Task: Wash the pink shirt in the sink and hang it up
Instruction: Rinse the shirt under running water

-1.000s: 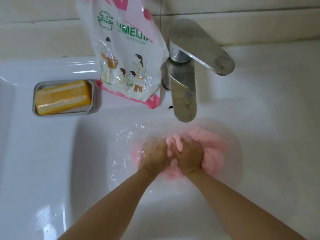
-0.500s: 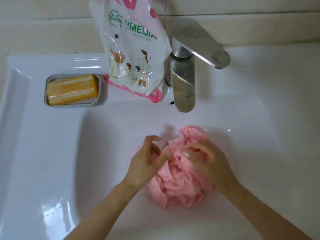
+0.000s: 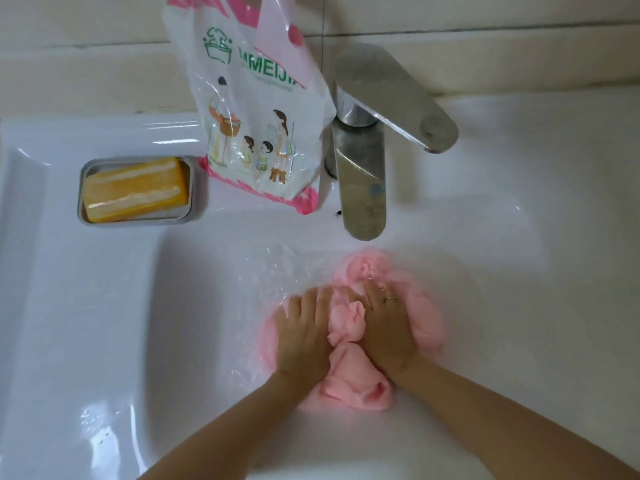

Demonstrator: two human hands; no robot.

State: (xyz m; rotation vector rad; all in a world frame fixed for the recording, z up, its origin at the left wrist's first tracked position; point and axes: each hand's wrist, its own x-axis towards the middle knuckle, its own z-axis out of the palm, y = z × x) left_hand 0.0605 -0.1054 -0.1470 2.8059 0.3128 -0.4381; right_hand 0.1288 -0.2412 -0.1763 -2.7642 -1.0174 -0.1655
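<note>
Centrally, item one: the pink shirt (image 3: 349,327), bunched into a wet, crumpled mass, lay in the basin of the white sink (image 3: 104,323), just toward 6 o'clock of the faucet spout. Folds of it bulged up between the two hands and spread out past them toward 12, 3 and 6 o'clock.

Item two: the left hand (image 3: 304,330), palm down on the shirt's 9 o'clock side, fingers spread slightly and curled onto the cloth, pressing it rather than pinching it.

Item three: the right hand (image 3: 388,327), palm down on the shirt's 3 o'clock side, fingers close together and bent into the fabric; a thin ring (image 3: 390,298) sat on one finger. Both forearms entered from 5 to 7 o'clock.

Item four: rippled water (image 3: 266,271) lay in the basin at 10 o'clock of the hands.

Item five: a metal faucet (image 3: 363,188) stood at 12 o'clock of the shirt, its lever handle (image 3: 394,98) angled toward 4 o'clock.

Item six: a printed plastic detergent bag (image 3: 252,112), white with pink trim, stood on the sink ledge just at 9 o'clock of the faucet.

Item seven: a grey soap dish (image 3: 197,188) holding an orange soap bar (image 3: 135,188), on the ledge at 9 o'clock of the bag.
</note>
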